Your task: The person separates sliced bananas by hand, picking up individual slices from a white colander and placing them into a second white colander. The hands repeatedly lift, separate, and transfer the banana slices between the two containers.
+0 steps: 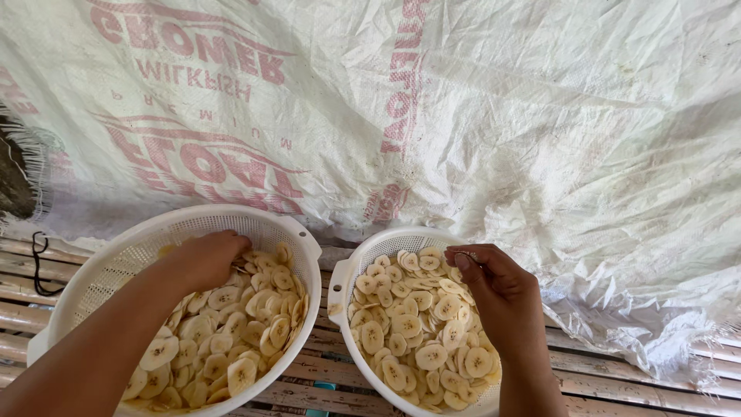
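From the head view I see my left hand point(207, 259) curled down into the banana slices point(224, 324) at the far side of the left white colander point(297, 232); whether it grips any I cannot tell. My right hand point(498, 289) rests in the right white colander point(340, 286), fingertips pinched on a pale slice point(463, 257) at the far rim, over its own heap of slices point(413, 332). Both colanders sit side by side on the slatted bamboo tabletop point(610, 382). A printed white woven sack sheet point(502, 116) lies spread beyond them, on the far side.
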